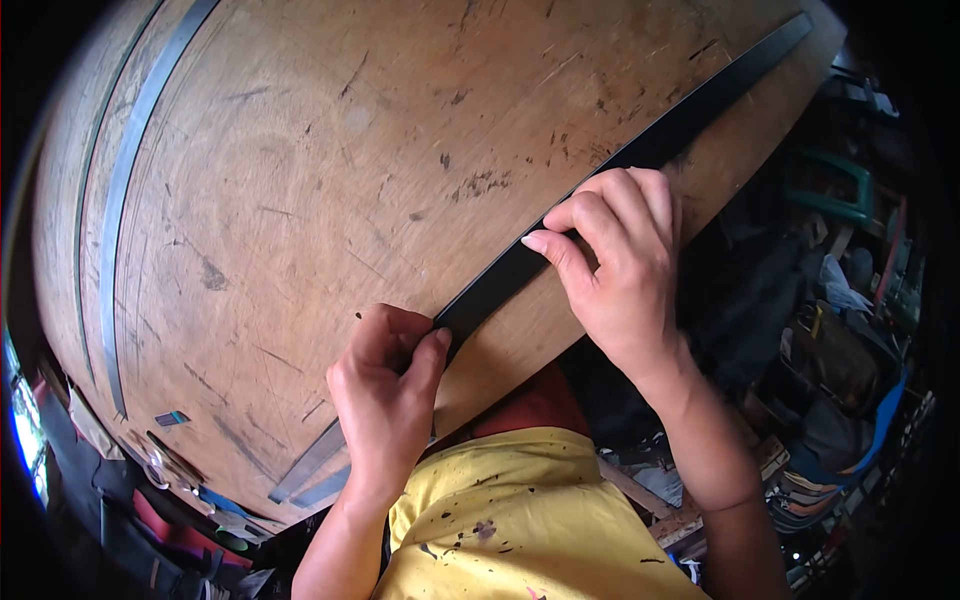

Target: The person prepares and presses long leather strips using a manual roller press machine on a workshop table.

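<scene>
A long black strip point(490, 285) runs slantwise along the near edge of a worn wooden table point(290, 190), up to the far right corner. My left hand point(385, 370) pinches the strip's near end between thumb and bent fingers. Farther along, my right hand point(615, 240) is closed on the strip's edge, with the thumb and index fingertip close together and the other fingers curled over it. Between the two hands a short stretch of the strip shows.
A metal ruler point(125, 195) lies at the table's left. Flat grey strips point(310, 462) rest near the front edge, left of my left forearm. A small dark piece point(171, 418) is at the lower left. A green stool point(830, 185) and piled bags stand on the right.
</scene>
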A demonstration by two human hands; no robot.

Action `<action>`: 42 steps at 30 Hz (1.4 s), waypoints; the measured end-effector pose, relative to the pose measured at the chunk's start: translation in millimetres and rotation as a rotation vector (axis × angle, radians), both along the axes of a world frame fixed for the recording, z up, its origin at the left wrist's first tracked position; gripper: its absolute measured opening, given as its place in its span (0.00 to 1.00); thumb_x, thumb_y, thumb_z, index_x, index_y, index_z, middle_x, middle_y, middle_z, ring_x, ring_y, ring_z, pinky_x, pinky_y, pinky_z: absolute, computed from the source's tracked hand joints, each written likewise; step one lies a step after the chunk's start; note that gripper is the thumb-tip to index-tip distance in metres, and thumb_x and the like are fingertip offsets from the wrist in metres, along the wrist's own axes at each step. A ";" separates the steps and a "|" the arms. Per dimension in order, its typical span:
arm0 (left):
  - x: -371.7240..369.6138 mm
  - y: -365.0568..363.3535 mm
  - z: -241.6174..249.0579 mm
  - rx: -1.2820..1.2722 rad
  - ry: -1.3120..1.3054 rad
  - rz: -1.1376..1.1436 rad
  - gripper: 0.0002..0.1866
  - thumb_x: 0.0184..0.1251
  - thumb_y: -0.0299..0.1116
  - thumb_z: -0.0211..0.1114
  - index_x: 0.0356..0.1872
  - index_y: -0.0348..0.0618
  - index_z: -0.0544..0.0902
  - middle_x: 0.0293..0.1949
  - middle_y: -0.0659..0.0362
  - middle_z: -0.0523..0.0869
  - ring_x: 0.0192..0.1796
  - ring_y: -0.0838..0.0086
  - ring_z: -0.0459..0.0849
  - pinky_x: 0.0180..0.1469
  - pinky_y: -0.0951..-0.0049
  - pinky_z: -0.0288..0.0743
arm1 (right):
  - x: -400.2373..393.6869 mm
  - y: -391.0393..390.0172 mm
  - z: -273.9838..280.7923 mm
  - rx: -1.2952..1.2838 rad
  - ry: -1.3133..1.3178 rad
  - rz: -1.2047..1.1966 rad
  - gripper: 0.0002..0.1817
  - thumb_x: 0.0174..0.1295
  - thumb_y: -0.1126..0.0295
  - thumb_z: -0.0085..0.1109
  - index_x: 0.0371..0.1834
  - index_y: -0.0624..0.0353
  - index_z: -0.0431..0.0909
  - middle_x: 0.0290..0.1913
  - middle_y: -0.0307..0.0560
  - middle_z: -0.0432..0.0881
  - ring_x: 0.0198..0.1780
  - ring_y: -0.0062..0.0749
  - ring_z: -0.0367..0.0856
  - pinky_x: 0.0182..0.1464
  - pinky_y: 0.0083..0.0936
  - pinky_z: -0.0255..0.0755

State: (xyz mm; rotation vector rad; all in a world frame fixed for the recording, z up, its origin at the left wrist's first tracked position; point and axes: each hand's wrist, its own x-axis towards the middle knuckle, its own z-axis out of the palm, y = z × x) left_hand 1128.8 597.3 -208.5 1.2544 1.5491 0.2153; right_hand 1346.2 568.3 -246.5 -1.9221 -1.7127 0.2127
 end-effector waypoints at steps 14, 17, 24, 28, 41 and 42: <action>3.1 3.1 0.9 -0.029 0.037 0.000 0.05 0.67 0.25 0.72 0.36 0.36 0.83 0.21 0.66 0.79 0.20 0.87 0.72 0.22 0.80 0.63 | -19.9 -9.1 -2.3 0.061 0.008 0.106 0.09 0.52 0.72 0.73 0.35 0.50 0.82 0.37 0.35 0.76 0.46 0.35 0.76 0.56 0.40 0.67; 2.5 2.7 0.2 -0.018 0.044 -0.014 0.05 0.67 0.25 0.72 0.36 0.36 0.83 0.21 0.66 0.80 0.21 0.87 0.72 0.22 0.80 0.64 | -29.1 -17.1 -6.2 0.052 0.011 0.167 0.07 0.55 0.73 0.68 0.36 0.50 0.83 0.37 0.35 0.76 0.46 0.34 0.76 0.58 0.40 0.68; 5.2 3.5 1.5 -0.002 0.062 -0.023 0.05 0.67 0.26 0.72 0.36 0.36 0.83 0.21 0.66 0.80 0.21 0.87 0.72 0.22 0.80 0.64 | -42.9 -22.6 -7.1 0.043 0.028 0.250 0.07 0.54 0.69 0.65 0.37 0.51 0.85 0.38 0.35 0.77 0.47 0.32 0.76 0.58 0.40 0.70; 4.3 2.4 -2.6 -0.009 0.037 0.002 0.06 0.67 0.26 0.71 0.36 0.36 0.83 0.21 0.65 0.80 0.20 0.86 0.73 0.21 0.80 0.64 | -50.3 -23.2 -7.5 0.062 0.056 0.296 0.07 0.55 0.69 0.64 0.36 0.53 0.86 0.38 0.35 0.77 0.48 0.32 0.76 0.57 0.38 0.71; -72.1 -3.9 22.9 -0.259 -0.156 -0.048 0.16 0.70 0.24 0.71 0.55 0.37 0.78 0.39 0.60 0.87 0.34 0.84 0.80 0.31 0.81 0.75 | -57.4 -20.7 0.8 0.014 0.044 0.300 0.07 0.53 0.76 0.69 0.35 0.54 0.86 0.35 0.36 0.78 0.45 0.35 0.77 0.55 0.38 0.71; -75.9 -6.6 23.3 -0.272 -0.086 -0.080 0.15 0.70 0.24 0.71 0.54 0.37 0.78 0.38 0.60 0.87 0.33 0.85 0.79 0.30 0.82 0.73 | -57.8 -21.0 1.5 0.013 0.043 0.309 0.07 0.53 0.76 0.69 0.35 0.54 0.86 0.35 0.36 0.78 0.45 0.35 0.77 0.55 0.38 0.71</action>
